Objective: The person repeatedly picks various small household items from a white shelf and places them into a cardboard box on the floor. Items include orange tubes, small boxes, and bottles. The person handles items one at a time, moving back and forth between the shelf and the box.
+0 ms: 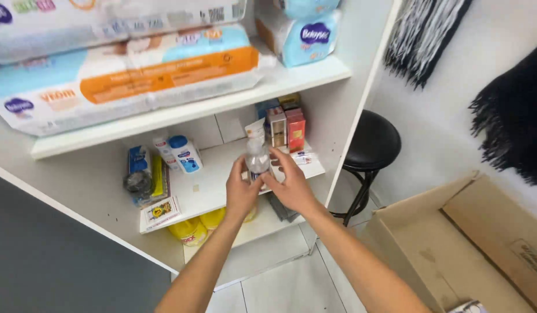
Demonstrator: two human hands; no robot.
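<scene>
A: Which item do the hands hold?
B: Left hand (pixel 240 194) and right hand (pixel 291 185) clasp a small clear plastic bottle (pixel 257 157), upright, above the white middle shelf (pixel 207 188).

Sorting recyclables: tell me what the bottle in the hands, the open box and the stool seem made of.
Bottle: clear plastic, probably; see-through and glossy, though glass isn't ruled out.
Open box: corrugated cardboard; matte brown with folded flaps.
Stool: black padded seat, likely vinyl with a dull sheen, on thin dark legs, probably metal.
</scene>
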